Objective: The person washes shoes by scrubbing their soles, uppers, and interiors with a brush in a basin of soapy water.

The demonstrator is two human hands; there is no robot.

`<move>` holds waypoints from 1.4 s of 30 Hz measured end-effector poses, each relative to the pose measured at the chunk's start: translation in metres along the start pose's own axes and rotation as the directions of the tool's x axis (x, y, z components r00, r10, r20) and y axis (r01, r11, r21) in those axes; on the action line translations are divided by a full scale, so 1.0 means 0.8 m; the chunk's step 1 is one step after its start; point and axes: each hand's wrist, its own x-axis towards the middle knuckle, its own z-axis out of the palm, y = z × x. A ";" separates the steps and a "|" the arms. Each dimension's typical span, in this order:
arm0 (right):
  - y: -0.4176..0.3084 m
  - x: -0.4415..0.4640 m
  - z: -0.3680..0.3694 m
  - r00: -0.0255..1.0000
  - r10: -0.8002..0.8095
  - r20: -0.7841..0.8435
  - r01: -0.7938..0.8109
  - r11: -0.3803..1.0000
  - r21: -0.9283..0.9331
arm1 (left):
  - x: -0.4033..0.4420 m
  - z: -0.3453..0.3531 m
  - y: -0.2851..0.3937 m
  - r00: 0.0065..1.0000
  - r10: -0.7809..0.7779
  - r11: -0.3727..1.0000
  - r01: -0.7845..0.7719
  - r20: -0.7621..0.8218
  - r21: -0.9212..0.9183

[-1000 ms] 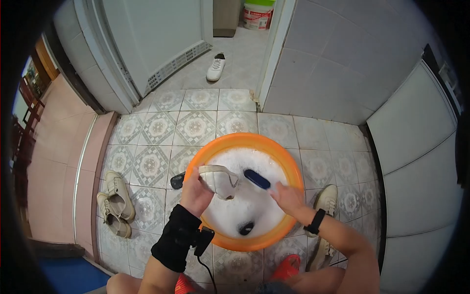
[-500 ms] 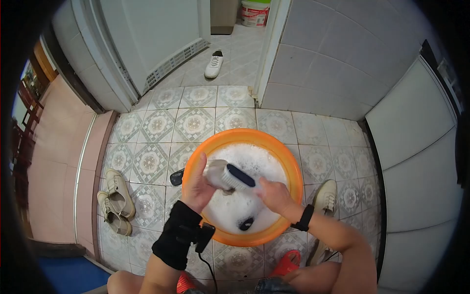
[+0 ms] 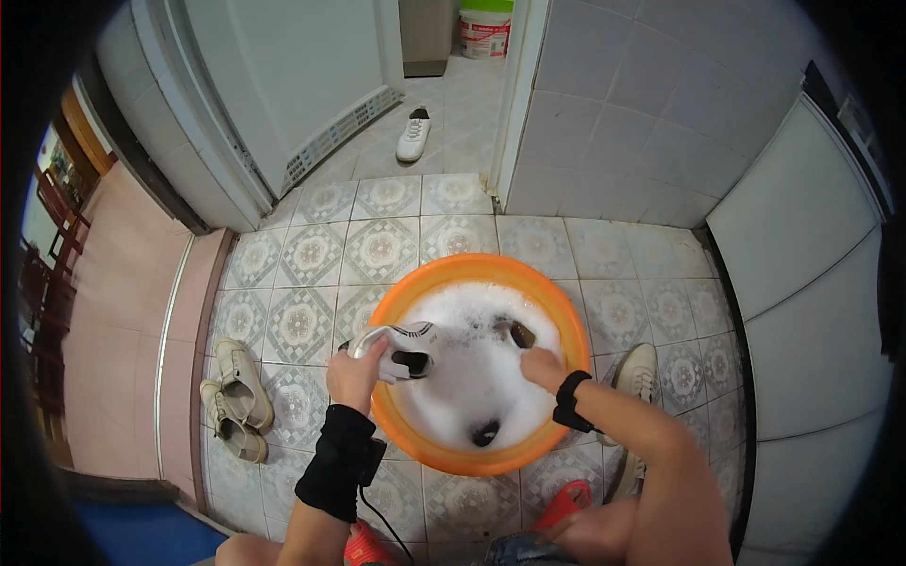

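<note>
An orange basin [image 3: 576,325] full of white suds stands on the tiled floor. My left hand [image 3: 355,377] grips a white shoe [image 3: 401,351] over the basin's left side; its dark opening faces me. At the right side, my right hand [image 3: 541,369] is down at the suds, its fingers partly hidden in foam. Just above those fingers a brush [image 3: 521,335] shows, half sunk in the suds. Near the basin's front, a dark shoe opening [image 3: 485,433] pokes out of the foam.
Beige shoes lie left [image 3: 243,387] and right [image 3: 635,377] of the basin. A white shoe [image 3: 412,137] stands by the open door [image 3: 283,75]. Behind is a white bucket [image 3: 485,36]. Red slippers [image 3: 564,503] are on my feet.
The white shoe has turned in my left hand and moved slightly left. My right hand, with the brush, has gone from the shoe to the suds at the right.
</note>
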 end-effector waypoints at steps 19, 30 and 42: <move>-0.166 -0.141 -0.058 0.924 -0.382 0.002 0.371 0.900 0.229 | -0.018 0.055 -0.061 0.668 -0.087 0.299 0.725 0.739 -0.620; -0.126 -0.081 -0.050 0.973 -0.221 -0.066 0.224 0.974 0.040 | -0.032 0.070 -0.042 0.594 -0.155 0.232 0.798 0.789 -0.556; -0.137 -0.105 -0.048 0.886 -0.413 -0.209 0.452 0.871 0.192 | -0.019 0.088 -0.075 0.541 -0.180 0.046 0.839 0.821 -0.543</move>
